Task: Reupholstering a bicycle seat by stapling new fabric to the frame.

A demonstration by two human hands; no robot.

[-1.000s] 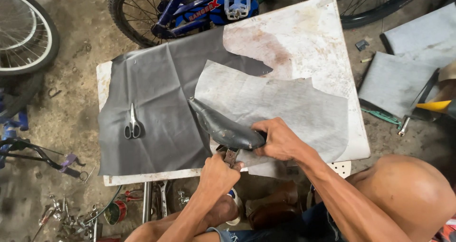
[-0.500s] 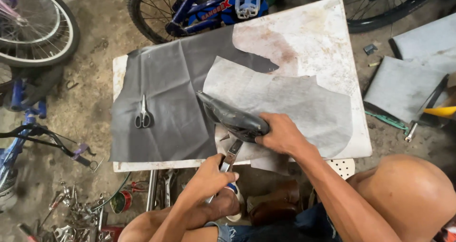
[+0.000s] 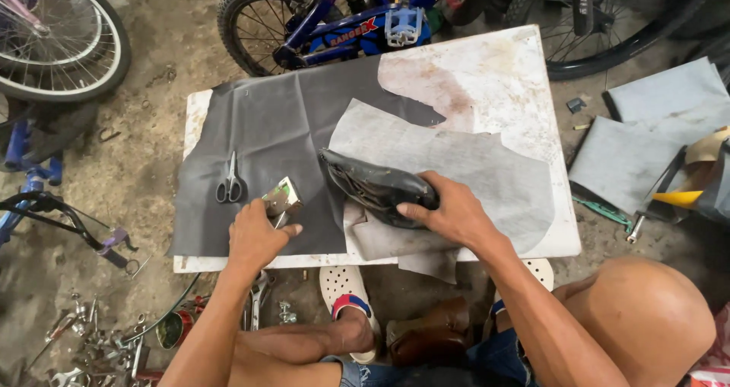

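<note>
A black bicycle saddle (image 3: pixel 376 183) lies upside down on a light grey sheet (image 3: pixel 471 166) on the white table (image 3: pixel 494 75). My right hand (image 3: pixel 449 212) grips the saddle's near end. Over the dark grey sheet (image 3: pixel 274 128), my left hand (image 3: pixel 255 235) holds a small metal stapler-like tool (image 3: pixel 283 199) near the table's front edge. A pair of scissors (image 3: pixel 230 182) rests on the dark sheet just left of that tool.
A blue bicycle (image 3: pixel 342 22) and wheels (image 3: pixel 53 37) stand behind the table. Folded grey sheets (image 3: pixel 639 144) and a yellow-handled tool (image 3: pixel 669 201) lie on the floor at right. Metal parts (image 3: pixel 91 341) litter the floor at lower left.
My left hand has moved from under the saddle at the table's front edge up and left onto the dark sheet, carrying the metal tool. The right hand stays on the saddle.
</note>
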